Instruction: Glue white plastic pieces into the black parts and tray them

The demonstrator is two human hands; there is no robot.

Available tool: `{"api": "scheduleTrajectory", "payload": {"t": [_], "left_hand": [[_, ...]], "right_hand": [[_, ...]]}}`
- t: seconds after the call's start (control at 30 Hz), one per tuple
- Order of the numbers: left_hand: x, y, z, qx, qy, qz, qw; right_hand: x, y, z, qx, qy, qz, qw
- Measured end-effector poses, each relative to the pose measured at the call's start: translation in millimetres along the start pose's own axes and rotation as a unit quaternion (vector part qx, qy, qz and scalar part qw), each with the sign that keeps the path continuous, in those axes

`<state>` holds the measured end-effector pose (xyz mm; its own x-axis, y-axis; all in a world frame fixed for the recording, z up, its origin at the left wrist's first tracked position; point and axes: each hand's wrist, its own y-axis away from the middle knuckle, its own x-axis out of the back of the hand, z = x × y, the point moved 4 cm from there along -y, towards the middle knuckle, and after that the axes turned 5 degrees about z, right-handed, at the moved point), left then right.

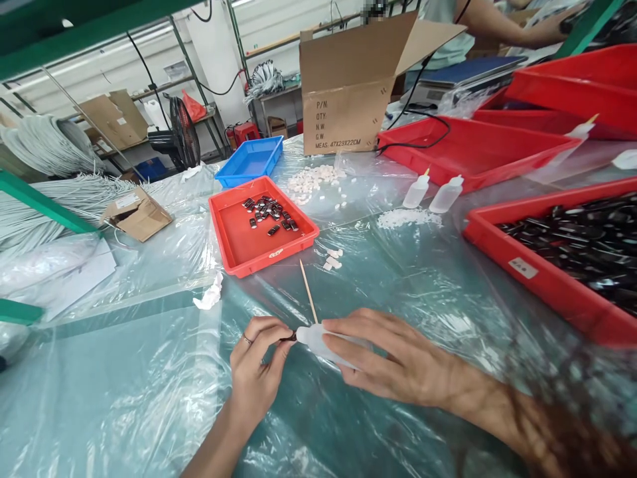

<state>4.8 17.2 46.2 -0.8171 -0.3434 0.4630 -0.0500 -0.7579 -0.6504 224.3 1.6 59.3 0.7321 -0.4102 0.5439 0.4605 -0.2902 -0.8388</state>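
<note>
Between thumb and fingers, my left hand (259,362) pinches a small dark piece (288,336), mostly hidden by the fingertips. My right hand (393,355) is wrapped round a white squeeze bottle (316,342) lying nearly on its side. The bottle's tip end meets the dark piece; the exact contact is too small to make out. A thin wooden stick (307,289) lies on the plastic sheet just beyond the bottle. Past it are a few small white pieces (333,259) and a red tray (233,249) with several shiny dark pieces (271,209) in it.
At right stands a red tray (497,242) full of dark parts. Two white bottles (417,191) stand near white bits (408,218). Farther back are a blue tray (251,162), a pile of white pieces (313,180) and a cardboard box (348,86). A person's arm (512,26) shows behind.
</note>
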Motion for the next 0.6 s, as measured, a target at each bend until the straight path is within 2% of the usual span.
{"api": "scheduleTrajectory", "payload": {"t": [0.13, 0.27, 0.33, 0.6], "left_hand": [[0.9, -1.1, 0.1, 0.009, 0.002, -0.008, 1.000], [0.1, -1.3, 0.5, 0.003, 0.010, -0.025, 1.000], [-0.4, -1.0, 0.2, 0.002, 0.015, -0.027, 1.000], [-2.4, 0.9, -4.1, 0.017, 0.076, -0.033, 0.996]], "right_hand": [[0.2, 0.2, -4.0, 0.001, -0.008, -0.004, 1.000], [-3.3, -2.1, 2.1, -0.100, -0.072, -0.001, 0.992], [-4.8, -3.7, 4.1, -0.130, -0.105, -0.004, 0.986], [-2.6, -5.1, 3.4, -0.153, -0.155, 0.015, 0.976]]}}
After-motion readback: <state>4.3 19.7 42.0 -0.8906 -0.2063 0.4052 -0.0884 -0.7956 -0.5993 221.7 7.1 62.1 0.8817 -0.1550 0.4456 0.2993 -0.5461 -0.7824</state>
